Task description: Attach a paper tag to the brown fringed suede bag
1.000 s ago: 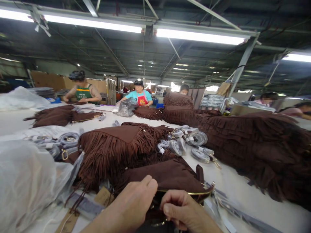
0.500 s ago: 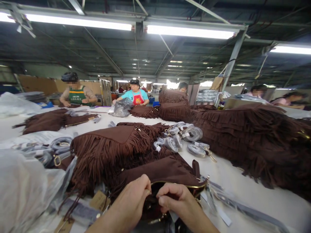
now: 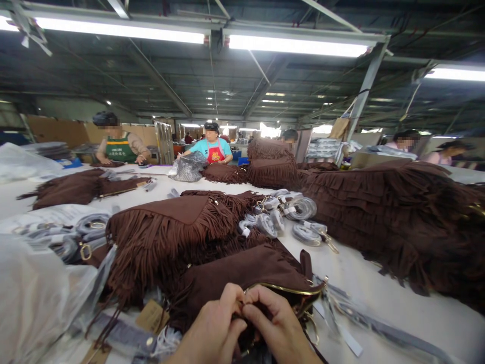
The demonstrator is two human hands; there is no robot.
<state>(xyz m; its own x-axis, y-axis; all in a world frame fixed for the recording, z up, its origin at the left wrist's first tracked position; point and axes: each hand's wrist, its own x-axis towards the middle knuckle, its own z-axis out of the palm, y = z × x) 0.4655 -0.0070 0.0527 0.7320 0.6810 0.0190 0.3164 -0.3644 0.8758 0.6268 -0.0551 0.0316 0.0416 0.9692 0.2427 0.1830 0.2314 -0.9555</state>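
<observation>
A dark brown fringed bag lies right in front of me, its gold-toothed zip open towards me. My left hand and my right hand meet at the mouth of this bag. Thumbs and forefingers of both are pinched together, fingertips almost touching; whatever small thing sits between them is hidden. A gold ring hangs by the bag's right end. Just beyond lies another fringed bag. To the left of my left hand are a brown card tag and a bundle of white cord.
Coiled straps in clear wrap lie beyond the bag. A high pile of fringed bags covers the table's right side. Clear plastic bags bulge at the left. Across the table, co-workers stand among more brown bags.
Both hands have come together at the bag's mouth; before, a gap lay between them. My left fingers have curled into a pinch. White cord now shows beside the left wrist.
</observation>
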